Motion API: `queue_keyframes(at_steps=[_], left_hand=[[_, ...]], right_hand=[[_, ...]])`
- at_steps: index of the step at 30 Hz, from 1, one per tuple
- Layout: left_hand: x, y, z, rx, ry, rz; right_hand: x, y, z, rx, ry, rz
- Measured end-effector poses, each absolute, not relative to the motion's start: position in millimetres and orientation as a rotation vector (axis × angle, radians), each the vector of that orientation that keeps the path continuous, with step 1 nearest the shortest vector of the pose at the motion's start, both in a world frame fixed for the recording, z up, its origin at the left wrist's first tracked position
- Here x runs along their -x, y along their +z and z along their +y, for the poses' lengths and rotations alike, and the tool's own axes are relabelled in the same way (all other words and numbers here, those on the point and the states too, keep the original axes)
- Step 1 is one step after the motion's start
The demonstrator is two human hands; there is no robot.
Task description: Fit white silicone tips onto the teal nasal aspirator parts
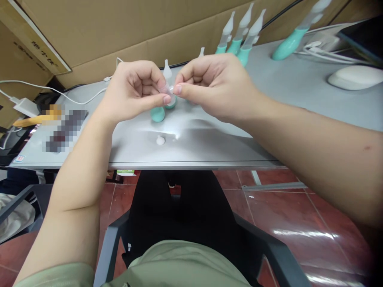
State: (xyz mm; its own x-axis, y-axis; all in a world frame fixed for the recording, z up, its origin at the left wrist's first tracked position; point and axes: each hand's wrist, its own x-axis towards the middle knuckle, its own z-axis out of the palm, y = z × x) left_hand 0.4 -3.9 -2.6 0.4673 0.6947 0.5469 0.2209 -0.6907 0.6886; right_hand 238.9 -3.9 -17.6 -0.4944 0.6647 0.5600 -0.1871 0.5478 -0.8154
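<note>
My left hand (134, 89) pinches a small clear plastic tube (169, 91) between thumb and fingers, above the grey table. From the other side, my right hand (221, 85) has thumb and forefinger closed at the tube's edge; whatever small part they grip is hard to make out. Just below the hands rests a teal rubber bulb (157, 114). Nearer the front edge lies a small white cap (160, 140). Behind the tube stands a bulb nasal aspirator with a white tip (167, 71), partly hidden. Another white tip (202, 52) shows over my right hand.
Several teal nasal aspirators (244, 56) stand at the back, and one leans farther right (289, 44). A white computer mouse (356, 77) and cables are on the right. White cables, a charger (26, 107) and blurred items lie left. Cardboard (143, 28) walls the back.
</note>
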Motion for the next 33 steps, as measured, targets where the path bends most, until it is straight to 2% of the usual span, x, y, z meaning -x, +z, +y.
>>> queue_keyframes(at_steps=[9,16,25,33], left_hand=[[5,-5,-4,-2.154,1.113,0.757],[6,0,-9,-2.138,1.072,0.779],[4,0,-12,-2.136,1.077,0.806],[3,5,-15,-2.168,1.054,0.783]], right_hand=[[-243,-23,9,0.275,1.186,-1.972],[-241,-24,8,0.308,1.43,-1.868],[-243,-20,9,0.362,1.124,-1.857],[-246,-19,9,0.377,1.259,-1.957]])
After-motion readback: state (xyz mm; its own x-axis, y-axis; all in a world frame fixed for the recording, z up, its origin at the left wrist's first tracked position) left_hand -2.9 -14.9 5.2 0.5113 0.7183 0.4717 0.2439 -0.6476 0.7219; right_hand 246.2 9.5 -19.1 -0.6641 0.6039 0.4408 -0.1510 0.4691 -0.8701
